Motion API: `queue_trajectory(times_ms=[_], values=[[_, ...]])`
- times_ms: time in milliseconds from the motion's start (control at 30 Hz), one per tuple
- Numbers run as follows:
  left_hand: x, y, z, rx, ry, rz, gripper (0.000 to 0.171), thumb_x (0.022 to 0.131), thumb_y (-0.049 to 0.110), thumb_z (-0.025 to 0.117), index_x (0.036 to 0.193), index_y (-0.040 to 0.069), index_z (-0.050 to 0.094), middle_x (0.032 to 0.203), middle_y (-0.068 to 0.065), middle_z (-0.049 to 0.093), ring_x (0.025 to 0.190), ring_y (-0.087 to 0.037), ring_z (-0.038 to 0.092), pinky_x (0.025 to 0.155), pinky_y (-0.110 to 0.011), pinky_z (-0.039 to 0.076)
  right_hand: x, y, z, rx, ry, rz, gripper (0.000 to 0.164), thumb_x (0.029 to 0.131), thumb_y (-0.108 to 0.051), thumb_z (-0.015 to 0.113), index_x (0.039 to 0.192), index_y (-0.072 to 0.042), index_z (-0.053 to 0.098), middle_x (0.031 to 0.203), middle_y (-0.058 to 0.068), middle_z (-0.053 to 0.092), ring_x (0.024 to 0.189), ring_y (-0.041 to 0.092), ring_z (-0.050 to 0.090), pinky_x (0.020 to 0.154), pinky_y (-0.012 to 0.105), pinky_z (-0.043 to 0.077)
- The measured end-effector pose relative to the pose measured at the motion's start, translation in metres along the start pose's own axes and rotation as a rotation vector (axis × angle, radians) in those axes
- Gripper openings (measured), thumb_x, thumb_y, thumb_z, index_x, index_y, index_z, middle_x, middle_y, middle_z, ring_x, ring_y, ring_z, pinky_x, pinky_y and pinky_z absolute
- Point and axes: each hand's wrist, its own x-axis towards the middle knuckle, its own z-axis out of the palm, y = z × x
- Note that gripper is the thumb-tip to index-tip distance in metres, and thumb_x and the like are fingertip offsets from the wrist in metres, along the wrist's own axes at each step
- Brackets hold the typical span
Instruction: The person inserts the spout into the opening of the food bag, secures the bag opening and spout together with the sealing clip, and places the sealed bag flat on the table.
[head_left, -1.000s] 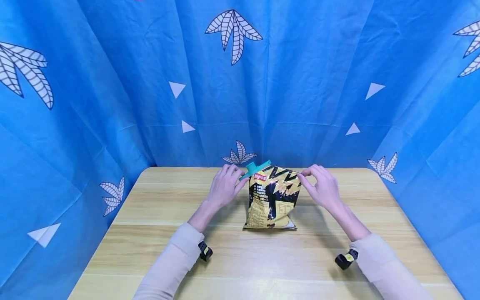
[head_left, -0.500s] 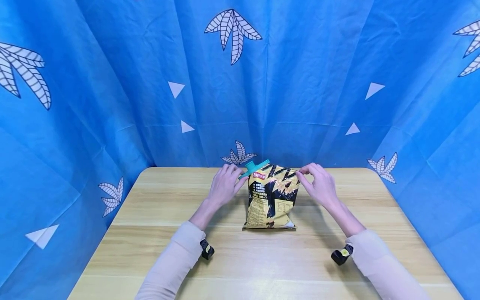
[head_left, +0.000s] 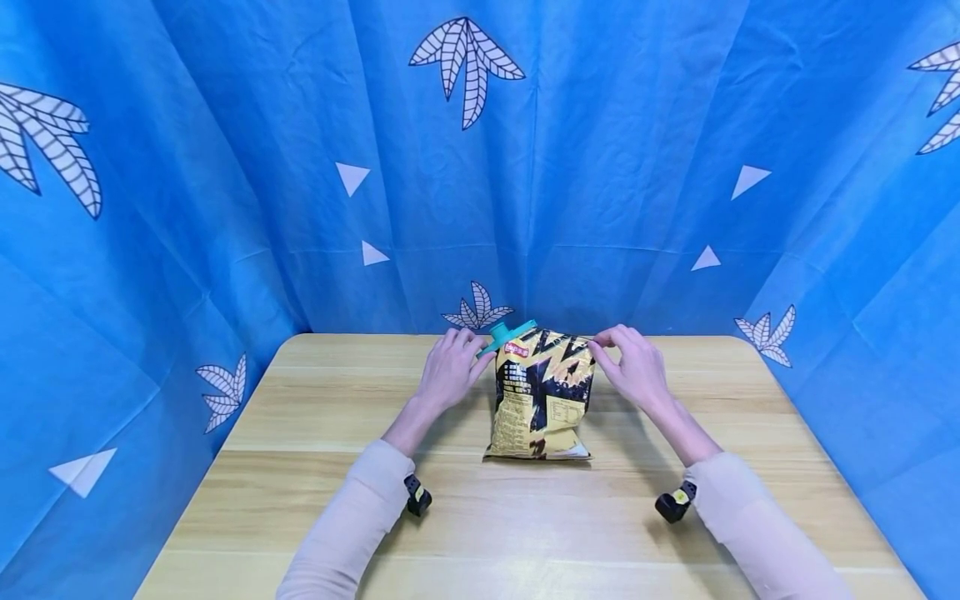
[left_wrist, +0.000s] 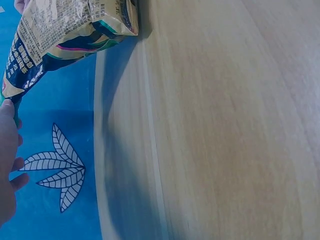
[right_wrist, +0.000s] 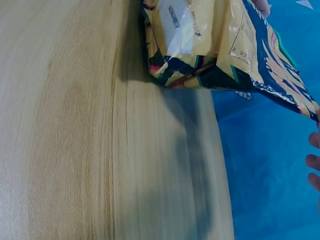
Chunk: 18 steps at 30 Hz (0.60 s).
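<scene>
A gold and black chip bag (head_left: pixel 536 408) stands upright on the wooden table in the head view. Along its upper left edge sits a teal bag clip (head_left: pixel 506 335) with a raised round spout, set at a slant. My left hand (head_left: pixel 447 367) pinches the clip and the bag's upper left corner between thumb and fingers. The upper right corner is pinched by my right hand (head_left: pixel 632 362). In the left wrist view the bag (left_wrist: pixel 65 37) hangs from the thumb at its corner; the right wrist view shows the bag's (right_wrist: pixel 200 45) crumpled lower side.
The wooden table (head_left: pixel 525 525) has rounded far corners. Behind it and at both sides hangs a blue curtain (head_left: pixel 600 167) with leaf and triangle prints. Each sleeve cuff carries a small black camera, one at the left wrist (head_left: pixel 417 497), one at the right (head_left: pixel 675 502).
My right hand has shifted slightly left, drawing the bag's upper right corner with it. The bag's top has slackened a little. My left hand has hardly moved.
</scene>
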Motion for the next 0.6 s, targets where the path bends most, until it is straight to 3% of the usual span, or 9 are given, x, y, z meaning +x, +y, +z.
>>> queue_trajectory(times_ms=[400,600], values=[[0.0006,-0.0032,0.0067,-0.008,-0.062,-0.039,0.031,0.107,0.036,0.059,0.126,0.014,0.069,0.108,-0.007,0.067,0.097,-0.023,0.055,0.082,-0.037,0.052,-0.002,0.0038,0.0047,-0.079,-0.107,-0.033,0.04,0.092,-0.038,0.078,0.116,-0.007,0.072,0.106,0.013,0.076,0.092,0.031,0.068,0.07,0.042,0.053],[0.0008,-0.0044,0.0092,-0.01,-0.09,-0.044,0.03,0.107,0.034,0.061,0.127,0.014,0.069,0.109,-0.008,0.067,0.096,-0.023,0.054,0.082,-0.038,0.051,-0.0043,0.0083,0.0077,-0.098,-0.127,-0.026,0.041,0.092,-0.042,0.077,0.116,-0.009,0.073,0.108,0.011,0.076,0.092,0.03,0.068,0.068,0.038,0.052]])
